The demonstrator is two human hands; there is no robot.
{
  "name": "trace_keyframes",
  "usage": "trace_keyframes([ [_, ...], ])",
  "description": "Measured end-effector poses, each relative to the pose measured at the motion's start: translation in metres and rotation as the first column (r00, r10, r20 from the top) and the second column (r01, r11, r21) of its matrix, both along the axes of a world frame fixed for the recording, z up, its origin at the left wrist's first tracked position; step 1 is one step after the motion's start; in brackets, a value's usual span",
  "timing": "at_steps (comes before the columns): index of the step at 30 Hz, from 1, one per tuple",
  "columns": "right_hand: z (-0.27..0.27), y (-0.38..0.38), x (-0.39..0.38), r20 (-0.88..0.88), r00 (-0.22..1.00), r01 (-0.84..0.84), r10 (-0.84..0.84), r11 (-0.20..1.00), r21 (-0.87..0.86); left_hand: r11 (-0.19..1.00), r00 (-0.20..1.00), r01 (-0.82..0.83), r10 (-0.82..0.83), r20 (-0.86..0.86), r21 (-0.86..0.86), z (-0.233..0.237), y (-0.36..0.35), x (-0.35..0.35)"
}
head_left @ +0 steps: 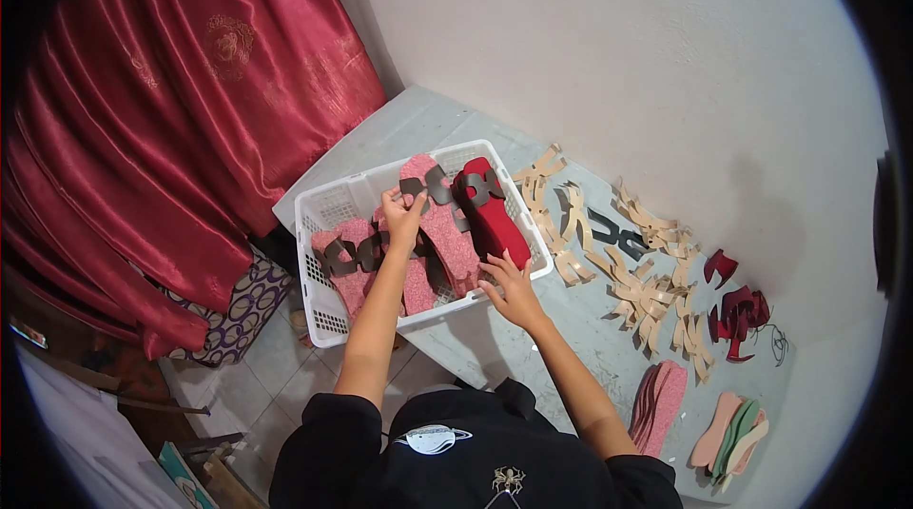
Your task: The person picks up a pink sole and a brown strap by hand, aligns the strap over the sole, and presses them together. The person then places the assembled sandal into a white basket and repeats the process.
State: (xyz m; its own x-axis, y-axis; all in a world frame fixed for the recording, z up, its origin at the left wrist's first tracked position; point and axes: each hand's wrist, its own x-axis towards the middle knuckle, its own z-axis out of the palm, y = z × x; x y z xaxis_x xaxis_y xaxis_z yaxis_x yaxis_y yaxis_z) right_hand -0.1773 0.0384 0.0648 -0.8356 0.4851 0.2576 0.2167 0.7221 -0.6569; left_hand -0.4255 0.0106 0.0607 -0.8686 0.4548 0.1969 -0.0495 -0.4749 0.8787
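A white plastic basket (pixel 347 187) holds pink speckled sandals with dark brown straps and a red pair with dark straps. My left hand (pixel 404 216) is over the middle of the basket, its fingers closed at the strap and edge of a pink sandal (pixel 449 233). At the basket's near right side, my right hand (pixel 514 292) has its fingers spread, with the fingertips by the heel ends of that pink sandal and the red sandals (pixel 495 219). More pink sandals (pixel 347 252) lie at the basket's left, partly behind my left forearm.
Beige strap pieces (pixel 647 295) are scattered over the grey table (pixel 504 357), with black pieces (pixel 618 233) and dark red pieces (pixel 737 319). Pink soles (pixel 658 404) and peach and green soles (pixel 730 438) lie at the near right. A red curtain (pixel 209 109) hangs left; a wall stands behind.
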Motion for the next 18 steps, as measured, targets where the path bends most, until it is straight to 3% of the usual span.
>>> trace_keyframes([
  [2, -0.003, -0.003, -0.001, 0.019, 0.999, 0.025, -0.027, 0.995, 0.101, 0.982, 0.987, -0.005, -0.025, -0.157, -0.188, -0.017, -0.001, 0.003],
  [5, -0.005, -0.008, -0.002, 0.058, 0.998, -0.007, -0.007, 0.974, 0.226, 0.972, 0.988, 0.002, -0.037, -0.147, -0.233, -0.038, 0.001, 0.015],
  [10, -0.015, -0.008, -0.001, 0.094, 0.996, -0.026, 0.0, 0.962, 0.273, 0.978, 0.991, -0.032, 0.005, -0.134, -0.204, -0.059, 0.01, 0.027],
  [18, -0.016, -0.007, -0.001, 0.091, 0.996, -0.03, 0.005, 0.959, 0.283, 0.907, 0.956, -0.168, 0.054, -0.288, -0.387, -0.069, 0.017, 0.027],
])
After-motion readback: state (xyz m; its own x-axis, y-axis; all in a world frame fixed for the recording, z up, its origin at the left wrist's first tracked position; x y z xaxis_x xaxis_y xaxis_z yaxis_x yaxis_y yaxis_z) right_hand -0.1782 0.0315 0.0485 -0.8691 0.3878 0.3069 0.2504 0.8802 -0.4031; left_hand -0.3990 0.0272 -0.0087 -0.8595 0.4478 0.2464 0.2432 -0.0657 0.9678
